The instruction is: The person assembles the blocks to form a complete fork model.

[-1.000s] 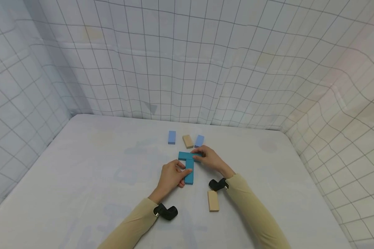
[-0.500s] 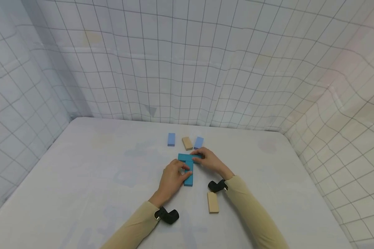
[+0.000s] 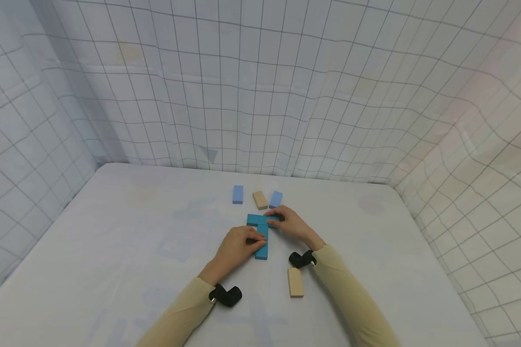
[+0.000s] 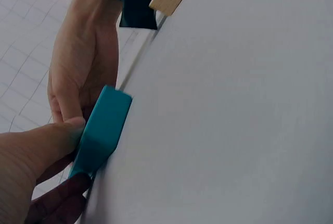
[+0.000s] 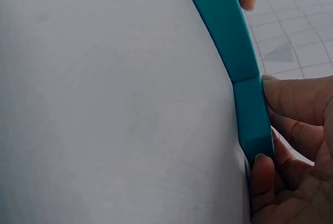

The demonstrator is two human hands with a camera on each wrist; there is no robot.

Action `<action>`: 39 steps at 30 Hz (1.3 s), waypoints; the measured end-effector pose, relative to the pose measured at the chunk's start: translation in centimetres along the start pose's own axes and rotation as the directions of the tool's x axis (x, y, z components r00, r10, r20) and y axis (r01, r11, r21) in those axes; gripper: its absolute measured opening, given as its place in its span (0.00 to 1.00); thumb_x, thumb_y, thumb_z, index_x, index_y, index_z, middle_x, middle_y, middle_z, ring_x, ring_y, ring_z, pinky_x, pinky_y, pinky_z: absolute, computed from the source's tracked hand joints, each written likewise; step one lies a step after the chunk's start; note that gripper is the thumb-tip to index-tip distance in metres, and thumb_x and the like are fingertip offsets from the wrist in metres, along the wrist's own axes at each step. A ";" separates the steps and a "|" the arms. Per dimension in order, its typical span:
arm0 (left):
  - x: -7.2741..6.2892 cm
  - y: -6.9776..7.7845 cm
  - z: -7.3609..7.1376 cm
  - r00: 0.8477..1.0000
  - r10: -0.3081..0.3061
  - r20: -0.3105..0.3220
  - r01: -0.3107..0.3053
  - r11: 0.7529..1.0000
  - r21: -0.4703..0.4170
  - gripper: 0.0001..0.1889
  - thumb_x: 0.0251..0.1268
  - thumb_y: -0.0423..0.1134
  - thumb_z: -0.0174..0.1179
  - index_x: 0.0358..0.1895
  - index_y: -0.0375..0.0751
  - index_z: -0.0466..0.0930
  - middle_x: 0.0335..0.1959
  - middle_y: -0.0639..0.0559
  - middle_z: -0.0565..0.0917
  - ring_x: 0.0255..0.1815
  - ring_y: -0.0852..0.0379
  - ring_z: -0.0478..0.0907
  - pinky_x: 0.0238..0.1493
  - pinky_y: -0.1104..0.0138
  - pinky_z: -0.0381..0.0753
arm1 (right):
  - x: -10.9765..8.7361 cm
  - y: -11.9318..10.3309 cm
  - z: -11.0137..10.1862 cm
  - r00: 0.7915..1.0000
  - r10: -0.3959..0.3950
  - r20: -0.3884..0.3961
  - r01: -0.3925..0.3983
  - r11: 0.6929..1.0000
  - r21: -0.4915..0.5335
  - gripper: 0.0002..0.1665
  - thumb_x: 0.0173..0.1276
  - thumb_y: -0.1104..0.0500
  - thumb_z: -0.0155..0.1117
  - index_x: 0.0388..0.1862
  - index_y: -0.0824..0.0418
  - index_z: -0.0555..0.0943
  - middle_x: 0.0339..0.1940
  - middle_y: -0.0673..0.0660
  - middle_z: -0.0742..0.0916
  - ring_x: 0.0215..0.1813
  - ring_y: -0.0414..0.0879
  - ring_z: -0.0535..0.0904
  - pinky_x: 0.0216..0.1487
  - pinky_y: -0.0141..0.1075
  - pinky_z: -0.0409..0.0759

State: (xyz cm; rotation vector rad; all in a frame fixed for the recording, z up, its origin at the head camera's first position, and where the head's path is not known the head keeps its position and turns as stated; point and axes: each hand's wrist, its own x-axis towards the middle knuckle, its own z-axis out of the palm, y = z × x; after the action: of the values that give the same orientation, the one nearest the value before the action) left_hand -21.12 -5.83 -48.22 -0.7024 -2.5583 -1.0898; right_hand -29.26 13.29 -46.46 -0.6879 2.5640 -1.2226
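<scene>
Two teal rectangular blocks lie on the white table in a T shape. The crossbar block [image 3: 255,220] is farther away; its end meets the stem block [image 3: 262,250] lying lengthwise below it. My left hand [image 3: 236,246] has its bent thumb and fingers at the stem block, its fingertips close together over the block in the head view. At the crossbar's right end, my right hand [image 3: 294,227] pinches that block between thumb and fingers, as the right wrist view also shows. Part of each block is covered by fingers.
Beyond the T lie a blue block [image 3: 238,194], a tan wooden block [image 3: 260,200] and a second blue block [image 3: 276,199]. Another tan block [image 3: 295,282] lies nearer, beside the right forearm. A grid-patterned curtain [image 3: 252,96] stands along the table's far edge.
My left hand's fingers have shifted from the stem block's sides to over its top, and its wrist has moved slightly left. The right hand keeps its grip; the T looks unchanged.
</scene>
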 end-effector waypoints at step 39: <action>-0.6 -2.0 -0.4 0.987 -0.013 0.157 0.057 0.959 -0.277 0.13 0.57 0.44 0.68 0.45 0.46 0.87 0.44 0.60 0.75 0.48 0.58 0.73 0.50 0.62 0.73 | 0.0 0.4 -0.1 1.000 0.002 0.012 -0.002 1.000 0.001 0.16 0.67 0.59 0.64 0.53 0.58 0.83 0.45 0.50 0.80 0.46 0.44 0.73 0.49 0.40 0.72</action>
State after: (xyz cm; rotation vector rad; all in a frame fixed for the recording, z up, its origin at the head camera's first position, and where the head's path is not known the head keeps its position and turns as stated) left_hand -21.65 -7.48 -49.40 -0.8413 -2.5771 -1.4853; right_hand -29.39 13.61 -46.71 -0.6899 2.5543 -1.2152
